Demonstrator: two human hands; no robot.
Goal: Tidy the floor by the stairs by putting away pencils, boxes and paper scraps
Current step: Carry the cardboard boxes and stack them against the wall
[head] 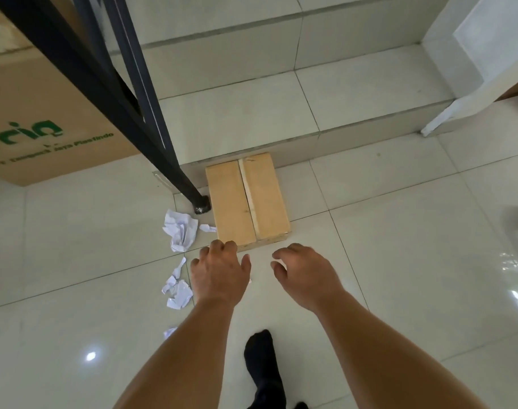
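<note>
A small taped cardboard box [247, 200] lies flat on the tiled floor against the bottom stair. My left hand [219, 271] hovers at its near left corner, fingers spread and curled, holding nothing. My right hand [306, 274] is just short of the box's near right corner, also empty with fingers apart. A crumpled white paper ball [179, 230] sits left of the box by the railing foot. Torn paper scraps [178, 289] lie beside my left wrist, and one more scrap [169, 332] shows by my left forearm. No pencils are visible.
A black metal stair railing [119, 93] slants down to a foot [201, 206] beside the box. A large printed cardboard carton [45, 128] stands at the left. Stair steps [281, 107] rise behind. A white door frame [446, 113] is at right. My black-socked foot [262, 367] is below.
</note>
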